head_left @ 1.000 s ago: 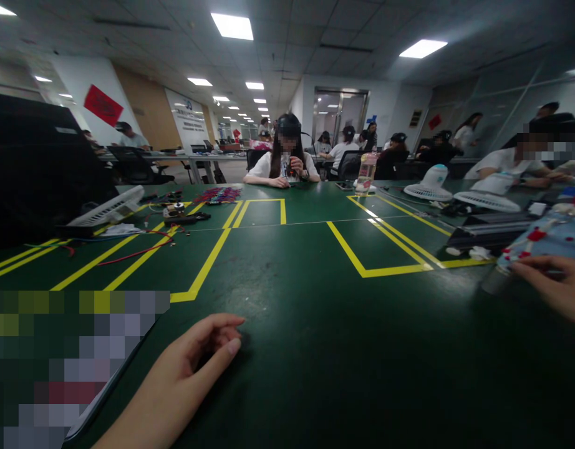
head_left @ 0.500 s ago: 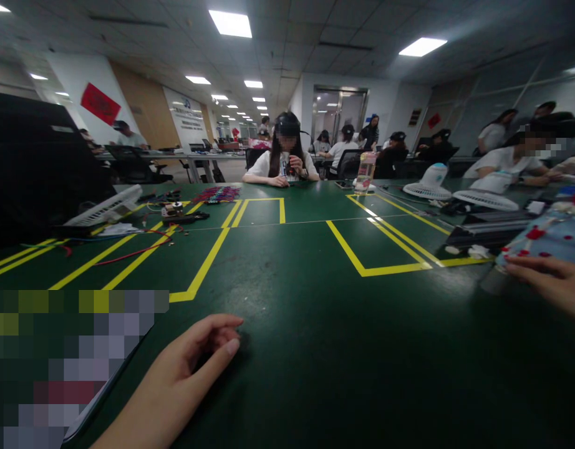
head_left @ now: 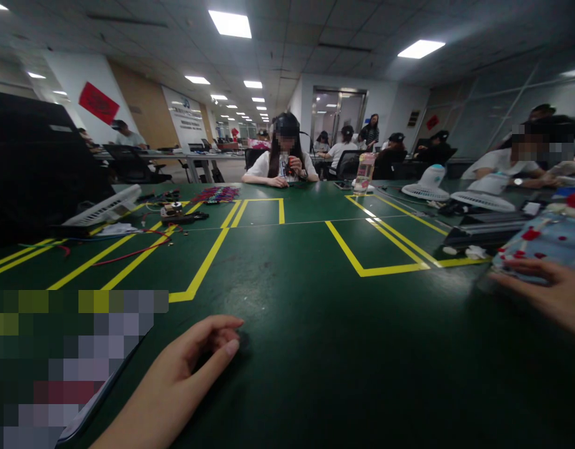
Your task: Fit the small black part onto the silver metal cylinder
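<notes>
My left hand [head_left: 189, 368] rests on its side on the dark green table [head_left: 315, 299], near the front edge. Its fingers are loosely curled and hold nothing. Just left of it lies a flat device with a dark rim [head_left: 98, 396], its surface blurred out. My right hand [head_left: 549, 293] comes in at the right edge. Its fingers are laid over the lower end of a light blue object with red spots [head_left: 549, 240] that lies on the table.
Yellow tape lines [head_left: 362, 265] mark boxes on the table. At the left stand a black screen [head_left: 35, 162], a white fan [head_left: 105, 209] and red wires [head_left: 128, 249]. Farther off are a bottle [head_left: 365, 174], more fans [head_left: 428, 184], a black tray [head_left: 484, 231] and a seated person [head_left: 282, 162].
My right hand with the blue spotted object has shifted slightly right and down. My left hand has stayed where it was.
</notes>
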The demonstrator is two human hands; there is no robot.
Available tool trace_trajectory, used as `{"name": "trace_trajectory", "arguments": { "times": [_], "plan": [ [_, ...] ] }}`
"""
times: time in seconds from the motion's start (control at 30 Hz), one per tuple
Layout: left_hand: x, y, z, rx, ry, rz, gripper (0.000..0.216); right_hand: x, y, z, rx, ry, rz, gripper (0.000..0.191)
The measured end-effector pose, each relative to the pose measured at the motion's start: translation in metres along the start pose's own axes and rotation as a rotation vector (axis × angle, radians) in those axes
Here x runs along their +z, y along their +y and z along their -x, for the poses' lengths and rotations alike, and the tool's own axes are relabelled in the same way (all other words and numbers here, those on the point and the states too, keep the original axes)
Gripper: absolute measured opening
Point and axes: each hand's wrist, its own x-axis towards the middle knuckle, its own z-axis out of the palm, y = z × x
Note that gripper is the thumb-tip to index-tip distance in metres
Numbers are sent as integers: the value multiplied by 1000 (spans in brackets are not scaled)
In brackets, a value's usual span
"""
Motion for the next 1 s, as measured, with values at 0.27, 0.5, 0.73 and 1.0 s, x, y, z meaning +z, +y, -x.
{"name": "trace_trajectory", "arguments": {
  "times": [0.27,0.5,0.73,1.0],
  "plan": [
    [4,-1,-4,13,1,-12,33,8,-95,65,-72,-196,-400,54],
    [1,-3,-1,23,4,-34,33,38,-217,160,248,-1525,-1225,32],
    [3,-3,-1,53,4,-53,29,65,-236,174,366,-1682,-1235,30],
    [2,-7,-1,62,17,-84,27,68,-233,177,186,-1593,-1264,38]
  ]
}}
